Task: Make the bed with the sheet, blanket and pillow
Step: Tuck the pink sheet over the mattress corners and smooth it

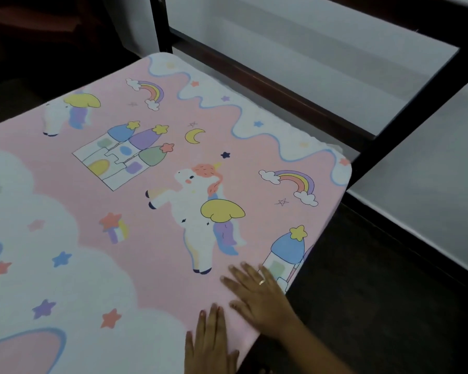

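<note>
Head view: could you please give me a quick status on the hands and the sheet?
Left hand open, flat on sheet. Right hand open, flat near its edge. Sheet spread smooth. Nothing in the way in view.

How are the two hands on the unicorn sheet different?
The right hand wears a ring; the left hand shows none. The right hand's fingers are spread wide; the left hand's lie closer together. The right hand reaches farther up the sheet; the left hand is nearer the camera. Both lie flat, palm down, on the sheet.
</note>
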`<action>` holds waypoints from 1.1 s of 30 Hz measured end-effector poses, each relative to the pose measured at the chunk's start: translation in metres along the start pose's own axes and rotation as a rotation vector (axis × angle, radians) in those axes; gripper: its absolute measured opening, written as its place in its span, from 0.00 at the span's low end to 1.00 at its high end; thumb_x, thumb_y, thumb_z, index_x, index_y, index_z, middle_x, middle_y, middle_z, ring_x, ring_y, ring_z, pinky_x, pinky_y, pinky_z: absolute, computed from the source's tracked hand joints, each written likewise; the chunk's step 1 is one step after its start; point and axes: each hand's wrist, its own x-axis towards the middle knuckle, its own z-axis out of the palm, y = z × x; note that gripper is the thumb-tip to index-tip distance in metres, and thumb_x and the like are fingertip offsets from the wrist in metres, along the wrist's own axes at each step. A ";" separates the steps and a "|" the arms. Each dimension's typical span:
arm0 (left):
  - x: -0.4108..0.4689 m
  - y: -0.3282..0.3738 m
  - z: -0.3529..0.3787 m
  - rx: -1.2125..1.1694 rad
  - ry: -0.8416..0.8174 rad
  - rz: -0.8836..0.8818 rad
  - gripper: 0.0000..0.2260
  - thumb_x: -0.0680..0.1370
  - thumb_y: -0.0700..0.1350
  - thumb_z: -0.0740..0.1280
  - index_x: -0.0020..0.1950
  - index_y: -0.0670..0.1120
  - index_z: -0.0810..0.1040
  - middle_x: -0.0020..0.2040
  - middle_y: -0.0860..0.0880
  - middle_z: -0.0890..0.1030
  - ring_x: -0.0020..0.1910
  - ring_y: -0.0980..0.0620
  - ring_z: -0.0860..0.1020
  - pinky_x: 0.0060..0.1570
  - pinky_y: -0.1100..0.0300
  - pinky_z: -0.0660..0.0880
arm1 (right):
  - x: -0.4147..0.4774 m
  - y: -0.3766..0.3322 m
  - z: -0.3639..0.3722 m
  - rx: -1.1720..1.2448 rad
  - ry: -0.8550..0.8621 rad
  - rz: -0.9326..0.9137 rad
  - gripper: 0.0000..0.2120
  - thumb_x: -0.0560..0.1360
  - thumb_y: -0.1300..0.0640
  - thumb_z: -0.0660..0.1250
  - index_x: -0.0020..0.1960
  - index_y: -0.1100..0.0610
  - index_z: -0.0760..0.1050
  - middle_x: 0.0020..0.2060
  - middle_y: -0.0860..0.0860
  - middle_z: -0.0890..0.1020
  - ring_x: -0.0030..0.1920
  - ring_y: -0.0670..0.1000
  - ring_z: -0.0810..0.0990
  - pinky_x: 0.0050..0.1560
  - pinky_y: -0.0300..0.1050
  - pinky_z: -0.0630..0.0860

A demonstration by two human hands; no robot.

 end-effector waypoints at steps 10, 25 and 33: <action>0.065 0.075 -0.003 0.078 -0.166 0.000 0.47 0.51 0.61 0.78 0.65 0.46 0.68 0.61 0.48 0.80 0.55 0.46 0.81 0.43 0.43 0.78 | 0.017 0.164 -0.041 0.009 -0.011 0.311 0.31 0.76 0.31 0.34 0.76 0.38 0.46 0.75 0.41 0.52 0.76 0.53 0.56 0.71 0.61 0.55; 0.146 0.092 0.000 0.110 -0.137 -0.047 0.26 0.74 0.57 0.55 0.70 0.47 0.67 0.67 0.48 0.75 0.64 0.46 0.76 0.53 0.46 0.76 | 0.086 0.163 -0.073 0.075 0.202 0.402 0.31 0.78 0.37 0.38 0.78 0.49 0.45 0.78 0.49 0.49 0.78 0.53 0.47 0.74 0.59 0.45; 0.103 0.016 -0.017 0.136 0.002 -0.204 0.24 0.77 0.50 0.53 0.73 0.45 0.66 0.71 0.46 0.71 0.69 0.45 0.69 0.58 0.39 0.72 | 0.088 0.057 -0.041 0.013 0.200 0.046 0.30 0.80 0.40 0.38 0.75 0.51 0.59 0.74 0.52 0.64 0.73 0.55 0.63 0.71 0.60 0.58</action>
